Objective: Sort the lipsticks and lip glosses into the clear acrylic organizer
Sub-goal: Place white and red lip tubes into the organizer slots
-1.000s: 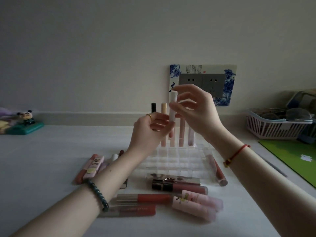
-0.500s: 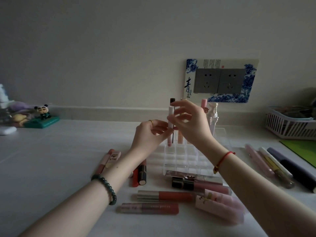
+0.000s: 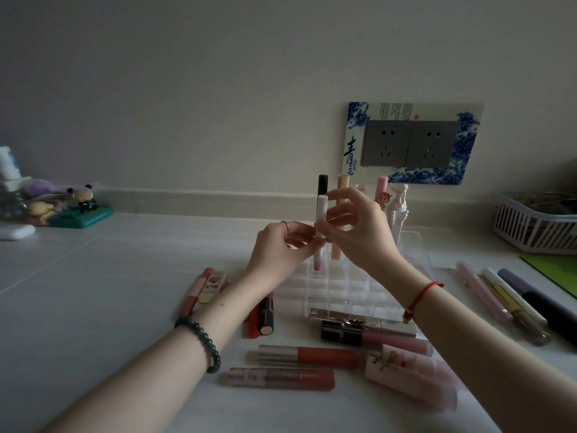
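The clear acrylic organizer (image 3: 412,245) stands mid-table with several tubes upright in its back row, among them a black-capped one (image 3: 323,184) and a beige one (image 3: 342,182). Both hands hold one white-capped lip gloss (image 3: 321,207) upright over the organizer's left side, its pink lower end down in a front cell. My left hand (image 3: 281,248) pinches its middle from the left. My right hand (image 3: 359,229) grips it from the right near the cap. Loose tubes lie on the table in front, such as a coral gloss (image 3: 312,356) and a pink boxed one (image 3: 406,375).
More tubes (image 3: 206,289) lie left of the organizer and long pens or tubes (image 3: 512,301) lie to its right. A white basket (image 3: 530,226) stands at far right, a green mat (image 3: 555,270) beside it. Figurines (image 3: 81,204) sit at far left. A wall socket (image 3: 409,143) is behind.
The white-capped gloss has come down from above the organizer into a cell on its left side, both hands still on it. The camera has shifted left, showing more on the right.
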The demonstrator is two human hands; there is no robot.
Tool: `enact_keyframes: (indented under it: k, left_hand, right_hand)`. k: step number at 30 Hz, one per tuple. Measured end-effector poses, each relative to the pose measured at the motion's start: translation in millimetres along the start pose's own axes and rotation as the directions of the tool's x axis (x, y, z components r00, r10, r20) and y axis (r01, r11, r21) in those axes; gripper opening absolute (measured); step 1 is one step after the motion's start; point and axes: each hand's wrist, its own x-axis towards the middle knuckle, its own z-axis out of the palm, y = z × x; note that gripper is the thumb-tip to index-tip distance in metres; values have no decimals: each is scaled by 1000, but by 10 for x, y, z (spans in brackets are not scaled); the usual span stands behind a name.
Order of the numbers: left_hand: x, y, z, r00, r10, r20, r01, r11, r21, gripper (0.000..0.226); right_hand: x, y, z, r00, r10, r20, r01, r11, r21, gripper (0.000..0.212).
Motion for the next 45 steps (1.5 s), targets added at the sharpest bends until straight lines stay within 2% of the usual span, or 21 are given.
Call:
enact_keyframes:
  k: [14, 19, 27, 32, 38, 42, 45]
  left_hand:
    - [-20, 22, -34, 1000, -8, 5, 8, 999, 32, 7]
    - [-42, 52, -94, 1000, -13, 15, 12, 1000, 25, 15]
    - [-104, 212, -485, 999, 51, -5, -51, 996, 67, 18]
    - [-103, 262, -858, 998, 49, -49, -43, 992, 117, 17]
    - [-169, 73, -1129, 997, -55, -54, 65, 975, 212, 16]
    - [-216, -144, -1100, 984, -174, 48, 148, 930, 336, 29]
    - [-218, -274, -1018, 957, -255, 142, 184, 905, 383, 36]
  right_hand:
    - [-3, -81, -71, 1000, -26, 0, 26, 998, -55, 39]
    - [7, -222, -180, 999, -31, -9, 30, 997, -71, 42]
    - [-59, -588, -398, 990, -138, -9, 137, 989, -47, 36]
    - [-187, -703, -276, 967, -190, 172, 210, 972, -106, 34]
    - [-295, -628, 54, 857, -176, 483, 321, 918, -234, 35]
    - [-354, -535, 286, 730, -87, 677, 384, 873, -302, 43]
    - [-412, -504, 395, 677, -45, 735, 389, 869, -305, 41]
